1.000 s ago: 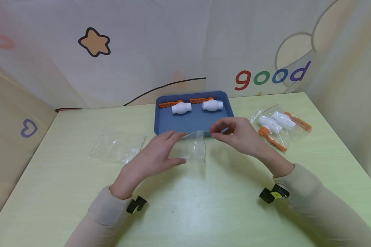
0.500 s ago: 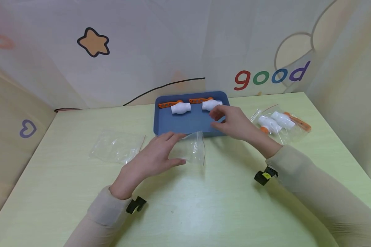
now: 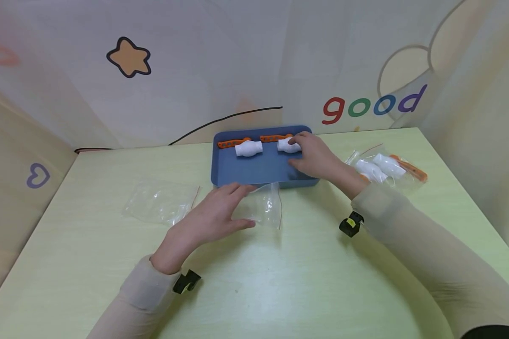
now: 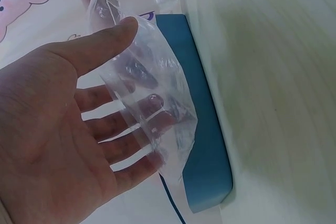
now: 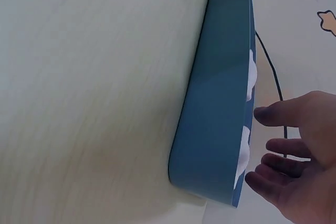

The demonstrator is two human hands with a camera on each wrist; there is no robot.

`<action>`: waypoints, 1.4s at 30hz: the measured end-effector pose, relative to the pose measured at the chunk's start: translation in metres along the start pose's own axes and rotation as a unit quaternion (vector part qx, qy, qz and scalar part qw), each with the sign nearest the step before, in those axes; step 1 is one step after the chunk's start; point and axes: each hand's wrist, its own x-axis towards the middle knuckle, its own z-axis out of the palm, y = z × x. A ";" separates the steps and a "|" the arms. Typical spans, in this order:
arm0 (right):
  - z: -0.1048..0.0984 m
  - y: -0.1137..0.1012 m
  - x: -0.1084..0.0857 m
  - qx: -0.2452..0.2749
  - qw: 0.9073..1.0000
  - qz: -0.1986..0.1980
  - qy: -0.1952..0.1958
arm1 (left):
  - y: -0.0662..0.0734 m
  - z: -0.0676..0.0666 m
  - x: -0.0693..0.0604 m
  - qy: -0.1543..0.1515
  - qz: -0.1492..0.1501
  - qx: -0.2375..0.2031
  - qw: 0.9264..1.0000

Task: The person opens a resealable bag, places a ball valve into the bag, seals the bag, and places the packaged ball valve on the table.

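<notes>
A clear plastic bag [image 3: 268, 207] hangs by my left hand [image 3: 212, 215], in front of the blue tray [image 3: 258, 173]. In the left wrist view the fingers of my left hand [image 4: 68, 114] reach inside the bag [image 4: 157, 87], with the thumb outside its near side. My right hand [image 3: 318, 157] is over the tray's right part, its fingers spread around the right white fitting [image 3: 287, 145]; contact is not clear. A second white fitting [image 3: 249, 149] lies to the left, and orange handles [image 3: 232, 143] lie behind the fittings.
Another clear bag [image 3: 159, 200] lies flat on the table at the left. At the right lies a bag holding white fittings [image 3: 389, 165] and orange handles [image 3: 409, 168]. A printed curtain [image 3: 203, 70] stands behind the table.
My right hand has moved from beside the bag's mouth, up and over the tray to the right fitting. My left hand and its bag have hardly moved.
</notes>
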 end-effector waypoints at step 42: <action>0.008 0.008 0.019 -0.048 0.994 0.072 -0.069 | -0.002 0.004 0.001 -0.002 0.018 -0.010 1.000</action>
